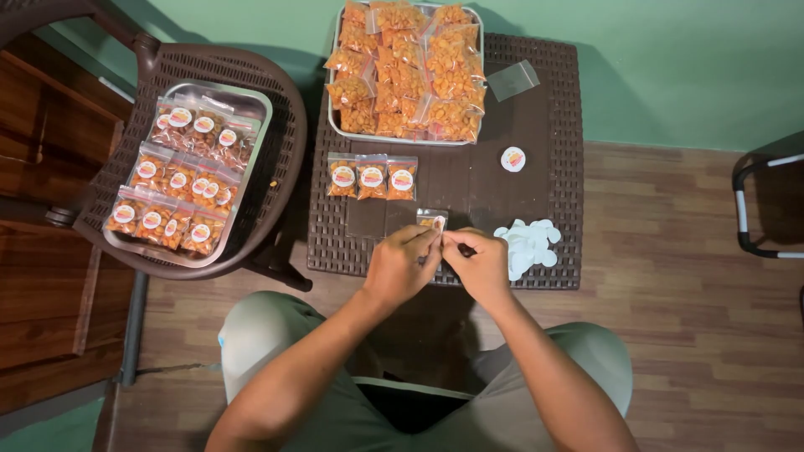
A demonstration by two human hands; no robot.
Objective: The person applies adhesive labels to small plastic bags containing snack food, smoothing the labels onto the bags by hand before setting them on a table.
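My left hand and my right hand meet over the front edge of a dark woven table. Together their fingertips pinch a small round sticker, which is partly hidden by the fingers. Just beyond the fingertips lies a small clear snack packet with orange pieces inside. Three labelled packets lie in a row further back on the table. A pile of white round backing papers sits right of my right hand.
A metal tray heaped with unlabelled orange snack packets stands at the table's far edge. Another tray of labelled packets rests on a brown chair at the left. A single round sticker and an empty clear bag lie on the table.
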